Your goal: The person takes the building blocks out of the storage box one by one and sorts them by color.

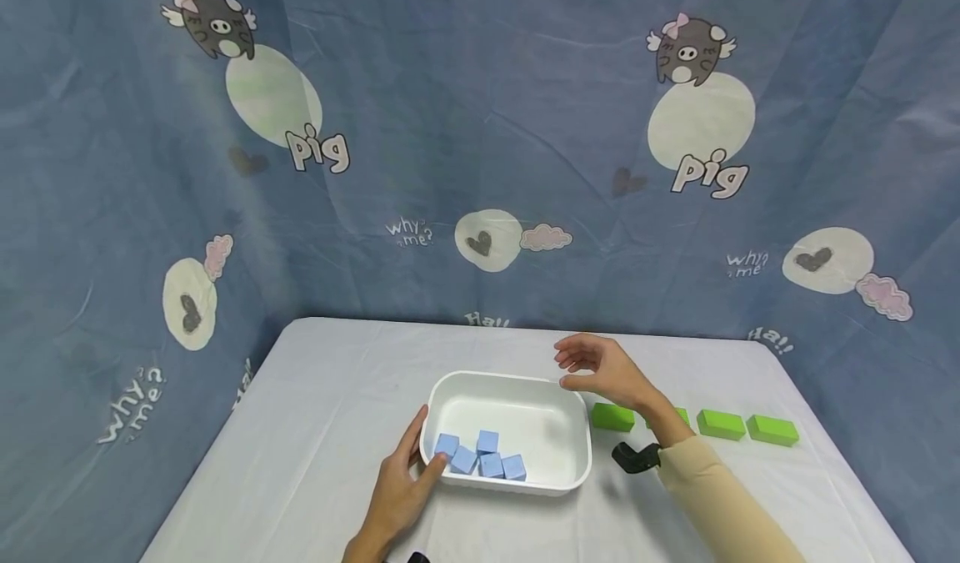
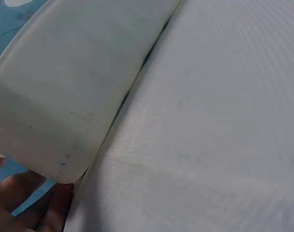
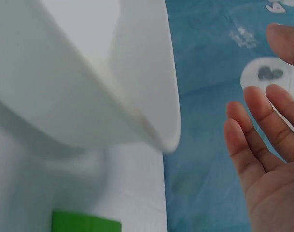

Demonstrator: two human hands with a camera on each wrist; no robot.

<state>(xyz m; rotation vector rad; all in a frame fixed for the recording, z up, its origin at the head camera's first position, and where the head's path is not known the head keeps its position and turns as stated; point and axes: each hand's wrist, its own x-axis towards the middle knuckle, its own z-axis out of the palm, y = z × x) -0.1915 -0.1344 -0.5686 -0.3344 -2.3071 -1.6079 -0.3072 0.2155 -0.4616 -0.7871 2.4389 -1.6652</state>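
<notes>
A white rectangular plastic tray (image 1: 536, 425) sits on the white-covered table, with several light blue cubes (image 1: 487, 442) grouped along its near left side. At the tray's left end my left hand (image 1: 396, 490) grips it, thumb over the rim near a cube and fingers along the outer wall. In the left wrist view, fingers (image 2: 57, 208) show at the tray's lower corner. My right hand (image 1: 603, 371) hovers by the far right corner of the tray, its fingers (image 3: 270, 123) loosely bent and parted from the thumb, with nothing held.
Several bright green rectangular blocks (image 1: 722, 424) lie in a row on the table right of the tray, one partly hidden behind the right forearm. A blue cloth (image 1: 480, 129) printed with pigs hangs behind the table (image 1: 352, 379).
</notes>
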